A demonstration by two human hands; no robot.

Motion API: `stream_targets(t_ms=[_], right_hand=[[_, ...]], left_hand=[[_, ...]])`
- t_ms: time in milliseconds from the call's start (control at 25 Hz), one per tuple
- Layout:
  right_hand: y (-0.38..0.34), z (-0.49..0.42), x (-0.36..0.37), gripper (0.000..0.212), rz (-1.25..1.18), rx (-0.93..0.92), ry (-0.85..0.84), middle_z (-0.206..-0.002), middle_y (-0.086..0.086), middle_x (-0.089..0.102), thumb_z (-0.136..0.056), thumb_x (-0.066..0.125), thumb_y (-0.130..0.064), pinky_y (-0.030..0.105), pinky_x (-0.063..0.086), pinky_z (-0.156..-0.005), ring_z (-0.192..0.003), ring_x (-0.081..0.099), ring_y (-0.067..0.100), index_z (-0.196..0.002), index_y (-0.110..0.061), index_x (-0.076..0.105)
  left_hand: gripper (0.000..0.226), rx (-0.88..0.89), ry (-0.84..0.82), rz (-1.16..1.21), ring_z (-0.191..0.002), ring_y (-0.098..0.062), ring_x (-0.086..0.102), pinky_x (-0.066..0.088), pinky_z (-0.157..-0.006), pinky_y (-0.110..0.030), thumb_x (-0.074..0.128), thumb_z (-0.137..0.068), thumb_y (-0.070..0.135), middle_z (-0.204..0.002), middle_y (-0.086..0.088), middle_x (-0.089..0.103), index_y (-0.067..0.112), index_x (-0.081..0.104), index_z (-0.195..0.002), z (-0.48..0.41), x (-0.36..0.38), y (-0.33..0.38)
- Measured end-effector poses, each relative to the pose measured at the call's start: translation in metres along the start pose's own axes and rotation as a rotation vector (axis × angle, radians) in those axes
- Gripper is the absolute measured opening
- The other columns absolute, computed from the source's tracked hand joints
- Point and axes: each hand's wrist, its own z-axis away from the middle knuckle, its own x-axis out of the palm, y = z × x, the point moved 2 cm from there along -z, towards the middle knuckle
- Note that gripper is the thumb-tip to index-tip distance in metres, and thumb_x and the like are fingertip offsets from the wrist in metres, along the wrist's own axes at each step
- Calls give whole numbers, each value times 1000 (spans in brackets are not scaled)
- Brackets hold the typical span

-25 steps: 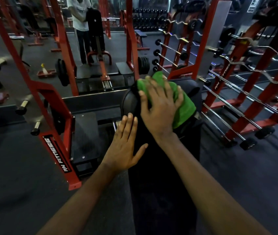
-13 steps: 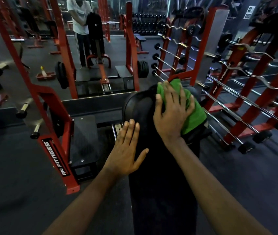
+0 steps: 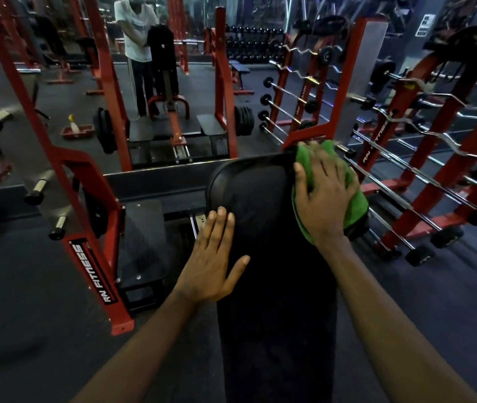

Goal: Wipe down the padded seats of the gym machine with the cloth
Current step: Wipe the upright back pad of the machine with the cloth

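- The green cloth [image 3: 356, 199] lies at the far right corner of the black pad [image 3: 248, 187], folded over the pad's right edge, with part of it hanging down the side.
- The cloth is pressed flat under the right hand [image 3: 323, 202]. The fingers are spread and nearly straight, so the cloth is held down by the palm rather than pinched.
- The left hand [image 3: 211, 263] is laid flat on the pad's left edge, nearer the wearer, with fingers straight and thumb out. Nothing is grasped, and the pad appears to be steadied by it.
- The pad's long axis runs from the wearer outward to a rounded far end. The cloth is placed farther along that axis than the left hand, on the opposite side.
- Bare pad is seen to the left of the cloth and back toward the wearer. The next stroke is therefore judged to be drawn leftward or down the length by the right hand, which is the hand on the cloth.
- A red frame [image 3: 97, 237] stands just left of the pad, and a barbell rack [image 3: 435, 170] stands to its right.
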Motion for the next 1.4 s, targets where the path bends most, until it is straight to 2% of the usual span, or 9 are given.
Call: stream_targets(t_ms=[160,400,560,720,840,960,1120,1280,1400], right_hand=[[-24,6,14,41,-36,148,116,-148,-16,52,-104,42,-44,55,13,-119,-146,35,18,-140,-32,58],[-77,23,14,39,-57,-229,14,-150,-15,51,-103,51,-39,56,9,-121,-150,31,18,-141,-34,57],[-77,60,12,47,-68,-304,-38,-159,-10,38,-103,52,-34,53,11,-122,-150,30,22,-149,-35,47],[-57,135,25,55,-31,-398,-162,-162,-14,26,-99,47,-34,47,16,-120,-133,48,24,-153,-40,35],[-47,158,30,59,-25,-360,-173,-161,-13,29,-97,50,-34,47,16,-120,-132,48,23,-154,-38,33],[-58,143,26,54,-76,-360,-123,-159,-12,34,-96,53,-30,50,18,-119,-140,44,24,-149,-35,43],[-88,122,29,41,-170,-249,-81,-159,-8,37,-101,48,-29,49,14,-121,-150,33,25,-141,-28,56],[-61,152,30,48,-100,-369,-151,-161,-10,31,-101,49,-33,45,13,-123,-140,44,26,-149,-30,44],[-33,160,29,47,-30,-369,-154,-162,-10,28,-106,37,-37,46,18,-121,-130,53,26,-153,-32,37]], left_hand=[[80,9,-32,50,-157,-31,-10,-4,-127,-40,31,-106,52,-169,-8,-18,11,-11,-161,2,-2,-2],[74,12,13,208,-157,-32,3,8,-128,-44,28,-107,48,-171,-10,-5,5,3,-160,3,-15,1],[63,-167,155,444,-157,-28,11,14,-127,-45,29,-108,33,-170,-10,6,2,11,-160,3,-34,-6],[59,-102,89,315,-157,-24,9,6,-127,-42,30,-106,23,-170,-8,8,7,12,-161,-30,-51,-8],[57,-60,46,228,-158,-21,6,2,-127,-35,31,-107,20,-170,-6,11,10,15,-160,-43,-49,-3],[55,-42,47,302,-157,-24,9,7,-128,-37,34,-106,14,-169,-10,16,4,23,-158,-41,-50,-6],[55,-47,78,403,-157,-29,12,12,-127,-47,33,-106,21,-167,-14,21,-2,28,-156,-42,-54,-3],[55,-34,83,369,-157,-27,11,12,-128,-46,32,-106,21,-168,-12,19,0,28,-156,-39,-53,-4],[55,-50,83,293,-158,-24,6,8,-128,-41,32,-107,20,-169,-9,13,3,22,-159,-41,-45,-4]])
